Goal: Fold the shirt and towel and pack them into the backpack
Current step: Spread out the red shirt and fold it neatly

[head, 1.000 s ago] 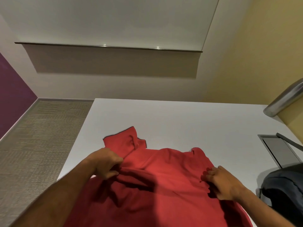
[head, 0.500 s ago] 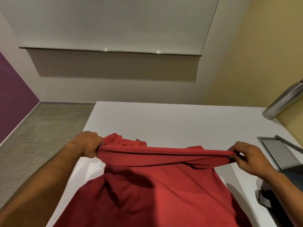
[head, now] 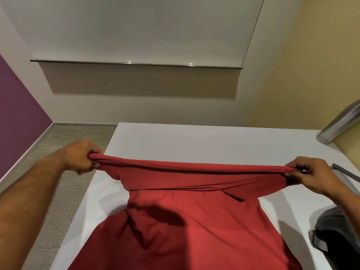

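Since half a second ago both hands have drawn farther apart and risen, so the top edge of the shirt [head: 187, 217] is now pulled into a taut band above the table [head: 204, 141]. The left hand [head: 80, 155] has its fingers curled around one bunched end of that edge, out past the table's left side. The right hand [head: 309, 173] pinches the other end between thumb and fingertips. Below the band the red cloth hangs down, narrows, then spreads wide over the near part of the table, with a dark shadow on its middle.

The backpack [head: 335, 234], dark grey, sits at the table's right edge, partly cut off by the frame and by the right forearm; whether it is open, or what it holds, cannot be told.

The table is white. Near its right edge a flat grey panel [head: 345, 175] shows beside the right hand, and a tilted metal cylinder [head: 341, 123] stands at the far right corner. The wall beyond is white with a whiteboard [head: 146, 30] and its ledge; the right wall is yellow, the left one purple, and the floor [head: 64, 172] is woven beige carpet.
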